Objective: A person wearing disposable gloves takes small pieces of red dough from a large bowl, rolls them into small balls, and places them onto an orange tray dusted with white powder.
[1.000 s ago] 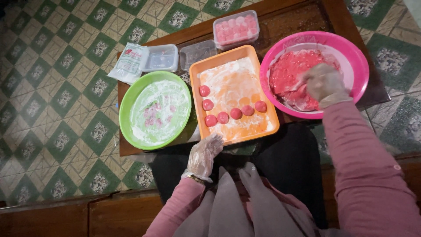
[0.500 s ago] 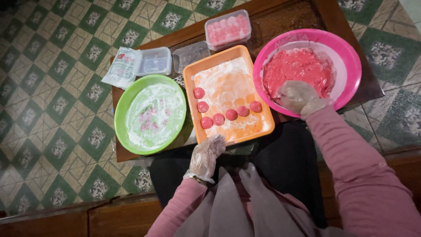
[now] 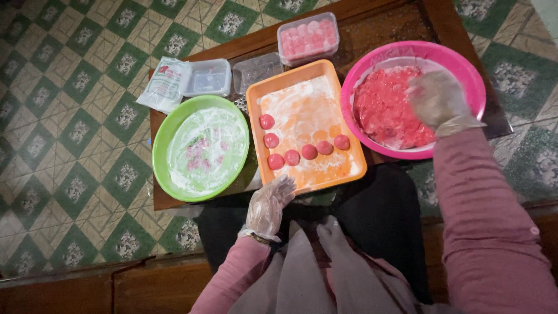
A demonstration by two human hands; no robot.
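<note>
Reaching into the pink bowl [image 3: 465,64], the gloved right hand [image 3: 437,100] hovers blurred over the red dough [image 3: 386,110]; its grip cannot be told. The left hand [image 3: 268,203], fingers spread, touches the near rim of the orange tray [image 3: 256,99], whose long axis runs away from the person.

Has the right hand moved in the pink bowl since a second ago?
Yes. The right hand shifted from the dough's middle toward the pink bowl's right rim.

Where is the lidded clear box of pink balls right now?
In the head view, the clear box sits at the table's far edge, just beyond the orange tray and left of the pink bowl.
</note>
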